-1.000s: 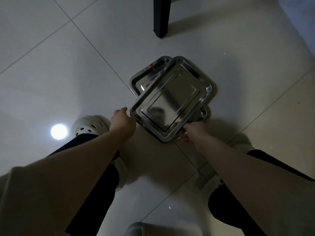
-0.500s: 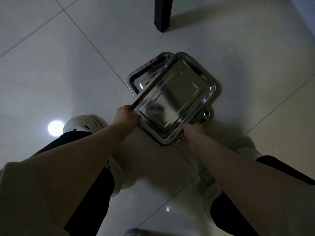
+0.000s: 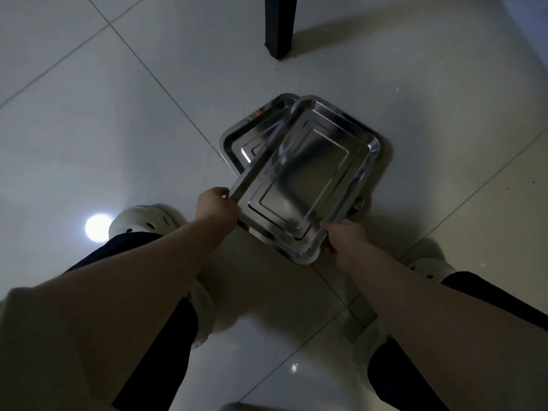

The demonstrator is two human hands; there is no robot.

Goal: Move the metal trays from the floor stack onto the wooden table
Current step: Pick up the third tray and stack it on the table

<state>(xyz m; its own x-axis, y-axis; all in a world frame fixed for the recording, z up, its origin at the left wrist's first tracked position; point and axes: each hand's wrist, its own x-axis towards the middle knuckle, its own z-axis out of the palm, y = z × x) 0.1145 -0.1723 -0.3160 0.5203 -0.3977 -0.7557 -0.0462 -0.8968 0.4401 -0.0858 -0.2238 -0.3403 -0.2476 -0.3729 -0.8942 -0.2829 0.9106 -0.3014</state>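
A shiny rectangular metal tray (image 3: 305, 176) is lifted off the floor stack and tilted. My left hand (image 3: 216, 207) grips its near left corner. My right hand (image 3: 345, 237) grips its near right edge. Under it the rest of the tray stack (image 3: 243, 140) lies on the pale tiled floor, showing at the upper left. The wooden table top is out of view.
A dark table leg (image 3: 278, 25) stands on the tiles beyond the stack. My feet in light perforated shoes, the left shoe (image 3: 139, 222) and the right shoe (image 3: 430, 266), flank the stack. A bright light reflection (image 3: 98, 228) glares on the floor at left.
The top tray has risen off the stack and come toward me, held in both hands. The stack below has stayed put.
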